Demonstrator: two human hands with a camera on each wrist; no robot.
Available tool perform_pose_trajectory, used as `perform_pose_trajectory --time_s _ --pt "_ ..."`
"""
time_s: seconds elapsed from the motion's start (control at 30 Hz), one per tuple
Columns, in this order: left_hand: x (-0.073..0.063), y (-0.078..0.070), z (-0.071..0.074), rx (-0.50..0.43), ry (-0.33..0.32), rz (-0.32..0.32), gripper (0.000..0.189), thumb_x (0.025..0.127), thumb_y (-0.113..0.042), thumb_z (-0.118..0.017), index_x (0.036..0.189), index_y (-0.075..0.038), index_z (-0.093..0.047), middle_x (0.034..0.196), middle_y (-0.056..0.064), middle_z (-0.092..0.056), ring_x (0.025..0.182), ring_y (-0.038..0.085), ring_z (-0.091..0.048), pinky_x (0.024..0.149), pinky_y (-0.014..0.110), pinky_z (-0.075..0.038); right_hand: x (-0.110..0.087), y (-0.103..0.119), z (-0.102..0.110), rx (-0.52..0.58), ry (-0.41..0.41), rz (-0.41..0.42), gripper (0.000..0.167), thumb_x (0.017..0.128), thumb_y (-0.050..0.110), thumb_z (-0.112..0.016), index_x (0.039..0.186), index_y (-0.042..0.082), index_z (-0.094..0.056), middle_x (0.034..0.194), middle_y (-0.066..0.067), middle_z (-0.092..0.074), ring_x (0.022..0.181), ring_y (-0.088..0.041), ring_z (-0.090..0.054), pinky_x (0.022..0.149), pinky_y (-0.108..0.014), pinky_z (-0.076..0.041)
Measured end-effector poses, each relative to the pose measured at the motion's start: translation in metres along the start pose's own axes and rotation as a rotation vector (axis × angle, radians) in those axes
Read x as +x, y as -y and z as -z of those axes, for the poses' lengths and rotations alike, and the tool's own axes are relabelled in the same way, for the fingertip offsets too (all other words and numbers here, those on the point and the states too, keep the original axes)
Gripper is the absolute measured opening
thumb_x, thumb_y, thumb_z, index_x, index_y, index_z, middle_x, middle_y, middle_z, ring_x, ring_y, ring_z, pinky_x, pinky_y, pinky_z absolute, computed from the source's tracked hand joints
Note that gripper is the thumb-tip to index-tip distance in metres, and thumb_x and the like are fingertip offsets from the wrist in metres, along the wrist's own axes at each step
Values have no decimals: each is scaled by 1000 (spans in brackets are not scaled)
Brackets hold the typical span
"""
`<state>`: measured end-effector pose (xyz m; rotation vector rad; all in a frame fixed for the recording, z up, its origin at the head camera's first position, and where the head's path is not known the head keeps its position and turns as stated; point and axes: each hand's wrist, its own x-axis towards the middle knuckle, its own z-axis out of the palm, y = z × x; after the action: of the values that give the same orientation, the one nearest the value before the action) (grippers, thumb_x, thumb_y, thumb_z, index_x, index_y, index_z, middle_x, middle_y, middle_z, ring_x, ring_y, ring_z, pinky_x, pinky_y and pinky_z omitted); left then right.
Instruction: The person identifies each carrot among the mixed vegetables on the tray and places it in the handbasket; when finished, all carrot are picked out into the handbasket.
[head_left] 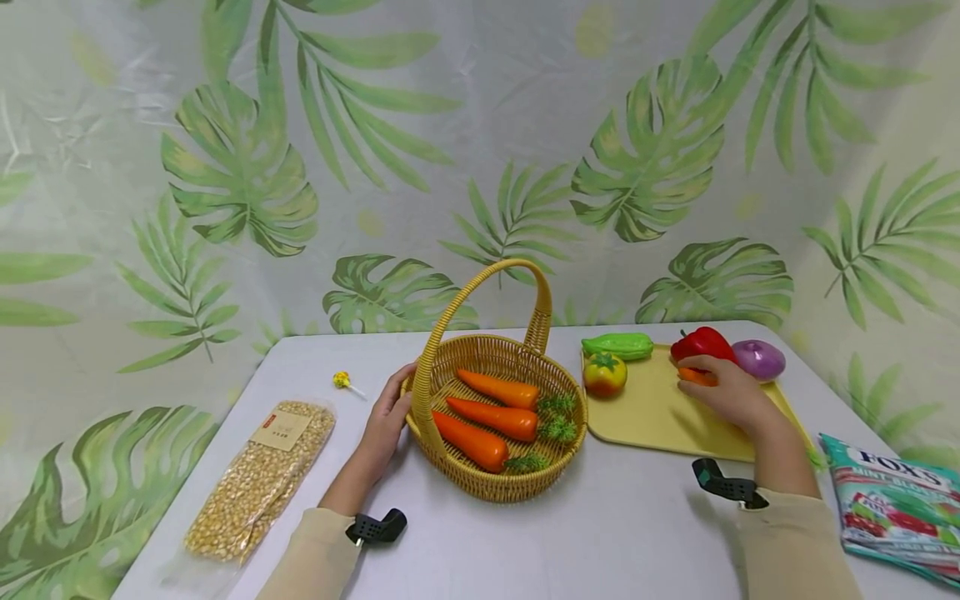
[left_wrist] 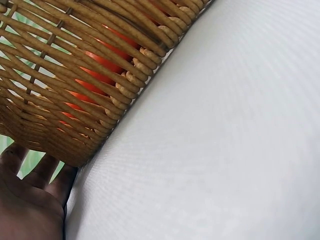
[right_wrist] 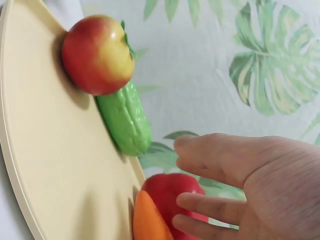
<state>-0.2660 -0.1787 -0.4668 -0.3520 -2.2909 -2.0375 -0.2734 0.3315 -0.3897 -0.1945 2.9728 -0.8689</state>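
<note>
Basket point(head_left: 517, 487), centre of frame: three carrots point(head_left: 498, 388) inside. Tray point(head_left: 645, 421), right of frame: one carrot point(right_wrist: 150, 220) left, beside the pepper point(right_wrist: 162, 187). Left hand point(head_left: 386, 421): at the basket's left side, fingers extended, not closed. Right hand point(head_left: 726, 393): above the tray carrot, fingers parted, grasping nothing (contact uncertain). Tally, apparently: three in, one out.

A staged tabletop point(head_left: 570, 533) nook, home or studio I cannot tell
A leaf-print backdrop point(head_left: 517, 125) closes off the space beyond my left hand point(head_left: 386, 417) and right hand point(head_left: 726, 393) — the tabletop lies white beneath them, and black devices point(head_left: 371, 528) sit at both wrists.
</note>
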Motion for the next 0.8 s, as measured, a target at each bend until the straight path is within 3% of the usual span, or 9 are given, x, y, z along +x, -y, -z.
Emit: perform_pose_trajectory --time_s 0.2,0.37,0.8 --pt "0 2 0 -5 4 -5 45 107 -22 -38 152 -27 -37 162 -3 -33 152 18 -25 122 49 -24 -2 -8 2 -31 -41 -26 56 101 39 -55 137 -4 -51 136 -37 -49 122 -56 -42 102 -71 -36" --pt "1 2 0 2 -6 11 45 107 -22 -38 151 -29 -37 162 -5 -33 151 17 -26 122 47 -26 -5 -15 4 -32 -19 -73 61 101 46 -51 137 -4 -51 136 -37 -49 119 -54 -43 97 -68 -40" --pt "1 1 0 7 -9 15 45 107 -22 -37 152 -31 -37 161 -6 -34 150 16 -28 122 46 -27 -9 -16 9 -66 70 -123 53 99 35 -57 130 -8 -57 128 -38 -54 112 -53 -47 91 -63 -44"
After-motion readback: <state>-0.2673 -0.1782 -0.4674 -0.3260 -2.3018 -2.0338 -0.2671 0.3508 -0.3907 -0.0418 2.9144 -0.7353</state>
